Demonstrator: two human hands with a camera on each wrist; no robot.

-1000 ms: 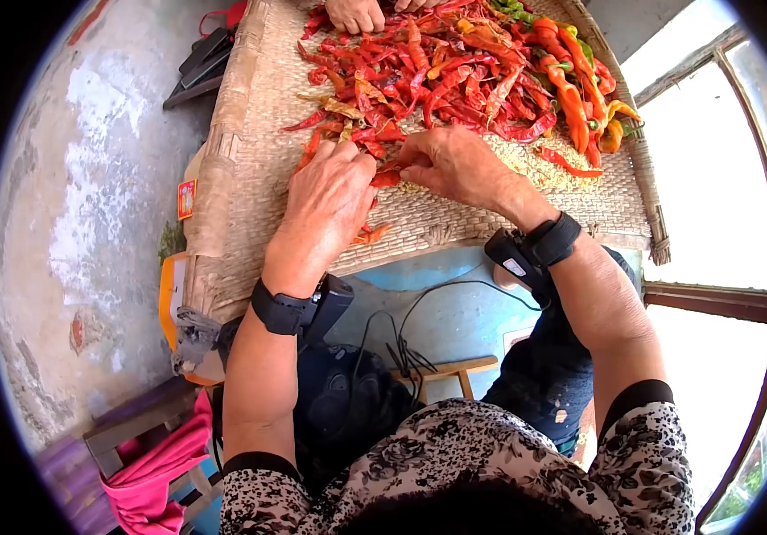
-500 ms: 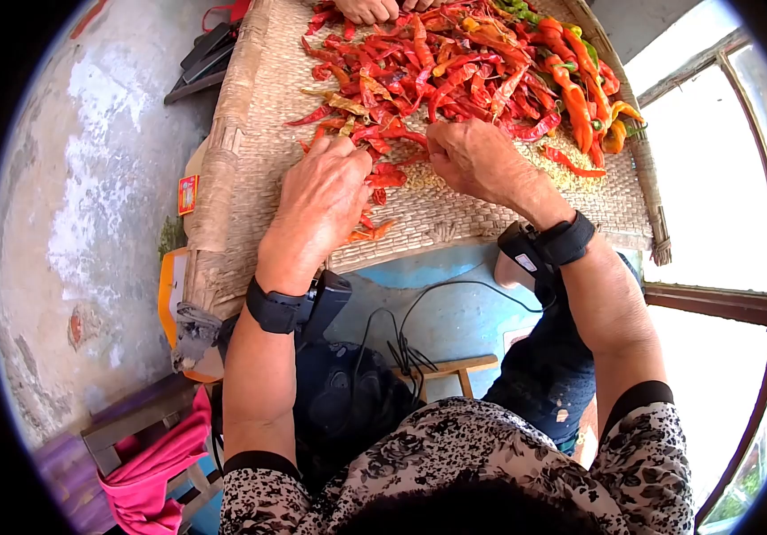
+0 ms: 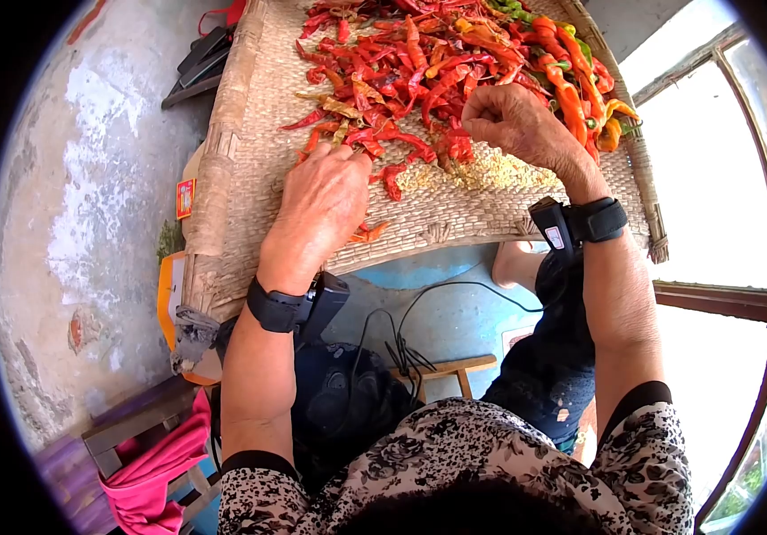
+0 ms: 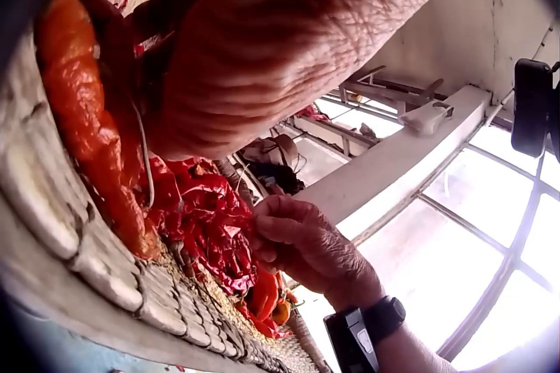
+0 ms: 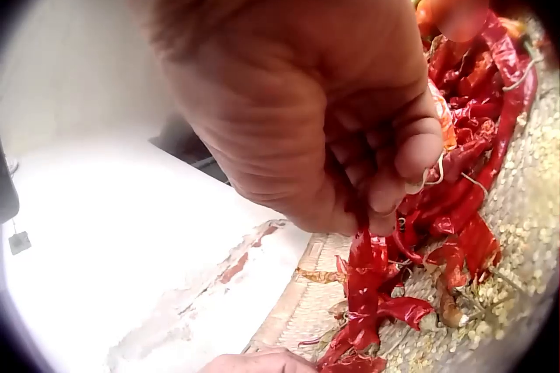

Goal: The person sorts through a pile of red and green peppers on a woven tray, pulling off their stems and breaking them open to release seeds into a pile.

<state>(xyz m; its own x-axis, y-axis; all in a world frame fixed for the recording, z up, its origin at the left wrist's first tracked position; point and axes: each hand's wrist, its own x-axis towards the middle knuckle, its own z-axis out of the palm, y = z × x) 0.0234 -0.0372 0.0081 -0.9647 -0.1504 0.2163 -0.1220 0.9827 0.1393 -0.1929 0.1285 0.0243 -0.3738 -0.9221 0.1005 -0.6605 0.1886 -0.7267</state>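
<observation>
Red peppers (image 3: 441,85): piled on woven tray (image 3: 268,89), some loose nr front edge
L hand (image 3: 317,201): at peppers, fingers bent, grip hidden, can't tell
R hand (image 3: 531,134): fingers curled, over pile, hold unclear

glossy deep-red wrinkled peppers (image 3: 419,71) fill the upper middle, bright orange long peppers (image 3: 568,100) upper right, black-and-pale floral fabric sleeve (image 3: 647,455) lower right.

Pepper pile (image 3: 392,67) on far part of woven tray (image 3: 223,169), seeds (image 3: 504,172) at its near side. Wall (image 3: 98,196) left, window (image 3: 713,178) right. Stool (image 3: 455,366) nearer than tray; cloth (image 3: 156,477) over chair (image 3: 103,446), near left.
</observation>
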